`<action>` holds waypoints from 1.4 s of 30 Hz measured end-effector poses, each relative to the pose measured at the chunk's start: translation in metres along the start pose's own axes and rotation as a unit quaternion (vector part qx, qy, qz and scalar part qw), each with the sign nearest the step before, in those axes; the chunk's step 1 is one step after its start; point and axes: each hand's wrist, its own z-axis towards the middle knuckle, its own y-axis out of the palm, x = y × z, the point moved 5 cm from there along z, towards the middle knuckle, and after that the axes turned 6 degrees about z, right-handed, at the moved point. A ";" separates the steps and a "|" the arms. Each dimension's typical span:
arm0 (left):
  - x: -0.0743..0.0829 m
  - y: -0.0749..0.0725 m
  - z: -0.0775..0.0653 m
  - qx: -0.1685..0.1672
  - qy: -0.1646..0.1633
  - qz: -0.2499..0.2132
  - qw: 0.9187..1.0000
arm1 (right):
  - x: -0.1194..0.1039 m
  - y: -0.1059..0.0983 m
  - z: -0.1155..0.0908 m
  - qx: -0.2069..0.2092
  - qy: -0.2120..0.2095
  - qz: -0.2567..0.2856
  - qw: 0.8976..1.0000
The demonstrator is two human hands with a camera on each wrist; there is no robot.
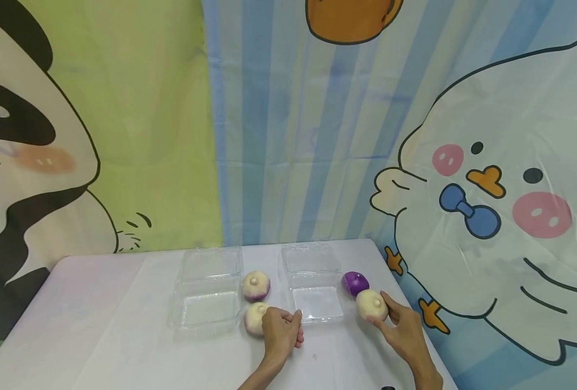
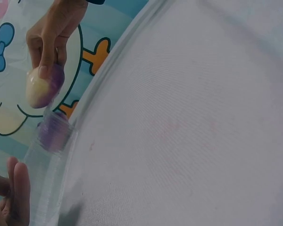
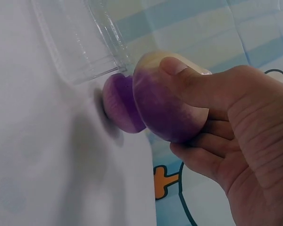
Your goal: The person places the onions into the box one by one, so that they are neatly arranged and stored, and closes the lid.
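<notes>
My right hand grips a cream-and-purple turnip between thumb and fingers. It is raised off the white table; in the right wrist view the turnip shows its purple side. Just behind it a purple turnip rests beside the right clear plastic box. My left hand hovers in front of that box, fingers loosely bent, with nothing seen in them. It partly covers a pale turnip on the table. Another pale turnip sits behind that one, between the two boxes.
A second clear plastic box lies unfolded on the left, its lid toward the back. Both boxes lie on the white table. A printed cartoon curtain hangs behind the table. A small dark object shows at the bottom edge.
</notes>
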 end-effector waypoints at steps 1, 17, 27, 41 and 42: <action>0.000 0.000 0.000 0.000 0.001 -0.002 1.000 | 0.000 0.000 0.001 -0.003 0.001 0.000 1.000; 0.001 -0.001 -0.002 -0.002 -0.002 -0.007 1.000 | -0.011 0.008 0.014 -0.022 -0.016 0.012 1.000; -0.001 -0.001 -0.001 0.001 0.002 -0.002 1.000 | -0.014 0.014 0.020 -0.039 -0.021 0.028 0.999; -0.003 0.001 0.000 -0.005 -0.005 0.000 1.000 | -0.019 0.023 0.025 -0.061 -0.005 0.035 0.997; -0.003 0.001 0.000 -0.005 -0.006 -0.001 1.000 | -0.020 0.024 0.025 -0.063 -0.004 0.034 0.997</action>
